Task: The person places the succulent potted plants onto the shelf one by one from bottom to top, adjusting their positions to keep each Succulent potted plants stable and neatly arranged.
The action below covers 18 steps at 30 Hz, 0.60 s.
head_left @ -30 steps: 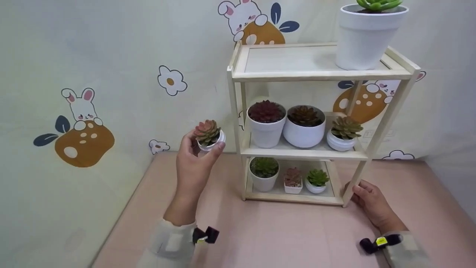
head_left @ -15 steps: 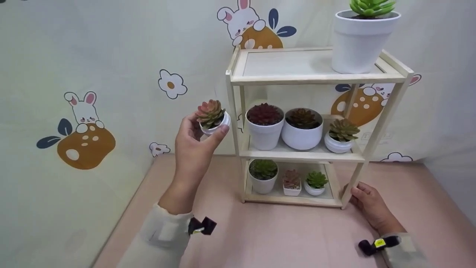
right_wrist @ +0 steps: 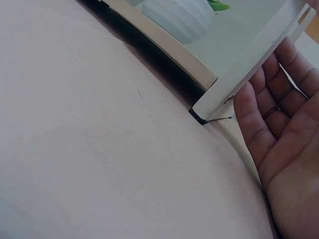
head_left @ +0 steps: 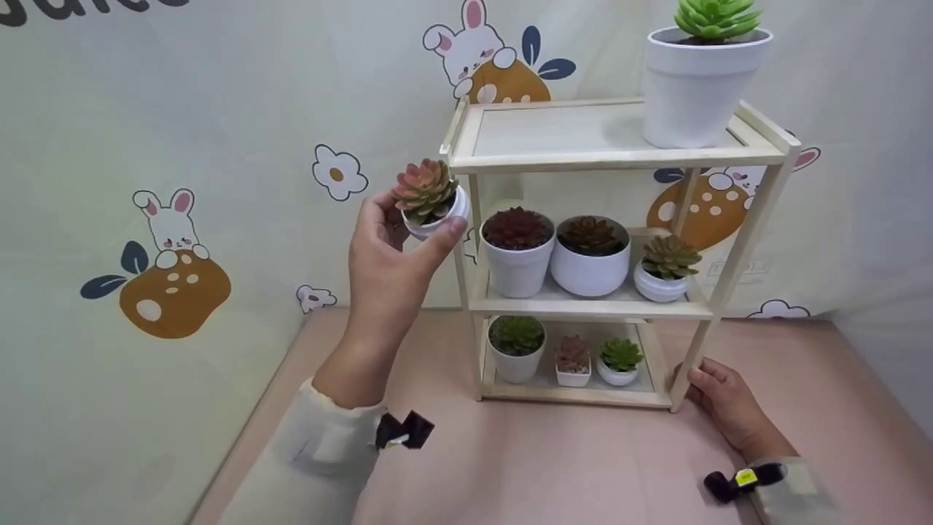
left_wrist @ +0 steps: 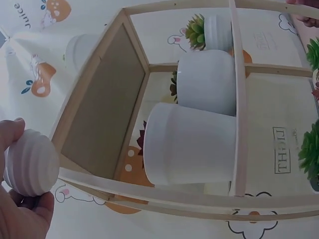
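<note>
My left hand [head_left: 393, 255] holds a small white ribbed pot [left_wrist: 34, 162] between thumb and fingers, tilted, with a pink-green succulent [head_left: 425, 191] in it. It is level with the gap below the top board, at the left front post of a light wooden shelf rack [head_left: 619, 162]. My right hand [head_left: 729, 401] grips the foot of the rack's right front post, its fingers [right_wrist: 249, 107] against the wood in the right wrist view. On the middle shelf stand a dark red succulent [head_left: 517, 227], a brown one [head_left: 592, 235] and a small olive-green one [head_left: 669, 255], all in white pots.
A large white pot [head_left: 700, 87] with a bright green succulent stands at the top board's right end. The bottom shelf bears a green succulent [head_left: 516, 335], a pink one [head_left: 573, 354] and a small green one [head_left: 619, 355]. The rack stands on a pink surface [head_left: 583, 467] before a patterned wall cloth.
My left hand has risen and moved slightly right with the potted succulent, closer to the rack's left post. My right hand stays at the post's foot. The head view has tilted up a little.
</note>
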Tool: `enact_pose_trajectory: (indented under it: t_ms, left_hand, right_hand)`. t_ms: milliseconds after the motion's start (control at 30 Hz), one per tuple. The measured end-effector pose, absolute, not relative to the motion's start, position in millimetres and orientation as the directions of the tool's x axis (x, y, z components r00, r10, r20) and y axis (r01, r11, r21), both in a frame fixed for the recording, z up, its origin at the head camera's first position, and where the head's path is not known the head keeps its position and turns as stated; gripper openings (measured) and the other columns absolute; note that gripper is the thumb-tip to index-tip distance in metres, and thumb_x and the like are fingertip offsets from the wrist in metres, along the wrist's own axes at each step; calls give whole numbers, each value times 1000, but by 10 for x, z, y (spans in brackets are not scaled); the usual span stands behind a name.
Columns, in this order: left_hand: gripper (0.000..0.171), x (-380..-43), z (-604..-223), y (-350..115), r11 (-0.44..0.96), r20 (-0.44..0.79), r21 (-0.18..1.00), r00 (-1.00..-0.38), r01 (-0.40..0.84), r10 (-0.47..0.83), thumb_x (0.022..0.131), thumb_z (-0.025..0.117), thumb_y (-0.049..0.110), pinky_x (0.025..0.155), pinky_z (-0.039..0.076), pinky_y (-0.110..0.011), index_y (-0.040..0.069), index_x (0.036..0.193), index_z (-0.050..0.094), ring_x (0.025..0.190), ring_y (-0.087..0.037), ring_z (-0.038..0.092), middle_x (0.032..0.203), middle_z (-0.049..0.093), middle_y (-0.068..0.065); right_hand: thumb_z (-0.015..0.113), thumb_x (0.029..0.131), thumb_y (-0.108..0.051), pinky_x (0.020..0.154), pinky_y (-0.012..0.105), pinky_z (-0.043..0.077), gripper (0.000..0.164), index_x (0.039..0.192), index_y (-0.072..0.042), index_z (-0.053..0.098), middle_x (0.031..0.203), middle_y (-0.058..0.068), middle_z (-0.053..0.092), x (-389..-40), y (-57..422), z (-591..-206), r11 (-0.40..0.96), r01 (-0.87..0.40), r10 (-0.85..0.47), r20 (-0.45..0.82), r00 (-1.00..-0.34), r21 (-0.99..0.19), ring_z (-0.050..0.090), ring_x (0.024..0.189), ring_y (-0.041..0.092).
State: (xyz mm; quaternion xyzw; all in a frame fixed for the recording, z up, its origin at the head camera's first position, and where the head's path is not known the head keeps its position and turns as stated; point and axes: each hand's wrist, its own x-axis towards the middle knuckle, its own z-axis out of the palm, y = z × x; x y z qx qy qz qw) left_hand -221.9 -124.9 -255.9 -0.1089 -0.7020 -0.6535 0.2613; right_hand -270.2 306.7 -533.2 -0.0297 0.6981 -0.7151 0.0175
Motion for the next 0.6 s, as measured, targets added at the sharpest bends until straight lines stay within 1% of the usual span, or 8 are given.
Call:
enact_pose_trajectory:
  t_ms: [200,333,467,600]
  left_hand:
    - [67,-2162,-2379,-1073,141,528,848,-837,510,-147,82,90,24,116,43,-27,4,134,53,125,-12,63,129,66,-4]
    - [67,-2134,-2253,-946,164,544,836,-831,523,-119,82,90,27,114,45,-31,7,135,55,123,-12,63,130,66,-1]
    - [70,-2126,-2129,-817,203,550,827,-829,525,-96,81,91,31,112,46,-33,9,137,56,122,-11,62,131,65,1]
    - [71,-2181,-2020,-695,206,557,819,-828,536,-64,82,91,30,110,47,-28,9,139,55,122,-11,63,131,64,-1]
  right_hand:
    - [51,110,-15,88,20,58,30,116,10,66,102,-1,76,-2719,3071,-5320,-9,-1,-77,1,-997,-1000,72,98,7]
    - [51,110,-16,88,21,58,32,118,12,64,102,-1,76,-2718,3073,-5320,-4,5,-84,-5,-996,-1000,72,99,8]
    - [51,109,-14,88,22,58,31,117,14,64,101,-1,76,-2713,3064,-5327,-17,7,-65,-6,-998,-1000,72,98,8]
    - [51,109,-12,89,22,58,31,115,15,63,101,0,75,-2711,3059,-5339,-32,-6,-51,8,-999,-999,72,97,9]
